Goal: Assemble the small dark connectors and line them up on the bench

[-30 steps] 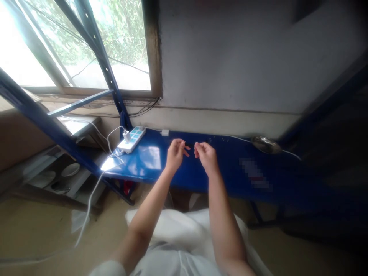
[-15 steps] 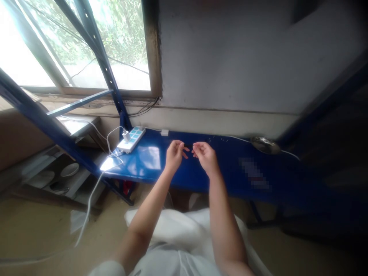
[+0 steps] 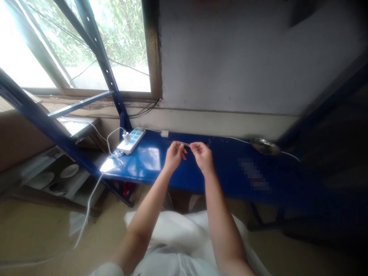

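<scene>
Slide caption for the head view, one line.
Left hand and right hand pinch a thin silvery piece above a glossy blue metal shelf.

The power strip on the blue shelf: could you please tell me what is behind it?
Behind the power strip stand a blue metal upright and a cream wall, with a white cable looping past. The shelf surface beneath it is covered.

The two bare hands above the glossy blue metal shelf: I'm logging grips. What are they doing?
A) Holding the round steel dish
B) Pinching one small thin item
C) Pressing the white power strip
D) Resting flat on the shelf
B: the left hand and right hand pinch a small thin item above the glossy blue metal shelf.
</scene>
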{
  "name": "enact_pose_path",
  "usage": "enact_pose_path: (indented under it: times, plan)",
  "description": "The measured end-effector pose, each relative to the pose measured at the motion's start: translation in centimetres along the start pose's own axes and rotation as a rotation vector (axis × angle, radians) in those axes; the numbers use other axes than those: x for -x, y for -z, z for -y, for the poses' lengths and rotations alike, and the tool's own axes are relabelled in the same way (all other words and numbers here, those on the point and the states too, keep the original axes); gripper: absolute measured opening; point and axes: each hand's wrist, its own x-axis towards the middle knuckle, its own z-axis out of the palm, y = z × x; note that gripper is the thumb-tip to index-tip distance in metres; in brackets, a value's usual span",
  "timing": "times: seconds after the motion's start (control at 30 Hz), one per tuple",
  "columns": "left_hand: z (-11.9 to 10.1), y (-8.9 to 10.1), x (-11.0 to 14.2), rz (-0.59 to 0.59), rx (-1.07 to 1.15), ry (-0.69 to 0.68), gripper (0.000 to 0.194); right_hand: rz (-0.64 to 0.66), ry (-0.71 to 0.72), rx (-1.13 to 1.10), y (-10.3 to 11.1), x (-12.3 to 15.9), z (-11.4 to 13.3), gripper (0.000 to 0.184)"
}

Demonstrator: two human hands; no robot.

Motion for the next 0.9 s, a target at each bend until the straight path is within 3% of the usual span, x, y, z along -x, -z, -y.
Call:
enact_pose_path:
  times: [0.17, 0.5, 0.9]
  plan:
    - [-0.3, -0.3, -0.1, -0.028, -0.017, -0.033, 0.029, 0.105, -0.062, -0.052, -0.6, 0.0, -0.6, 0.036]
    - [0.6, -0.5, -0.1, -0.05, -0.066, -0.057, 0.024, 0.085, 0.001, 0.064, -0.4, -0.2, -0.7, 0.031]
    - [0.7, -0.1, -0.2, -0.027, -0.181, -0.196, 0.026, 0.253, -0.044, -0.048, -0.2, -1.2, -1.5, 0.032]
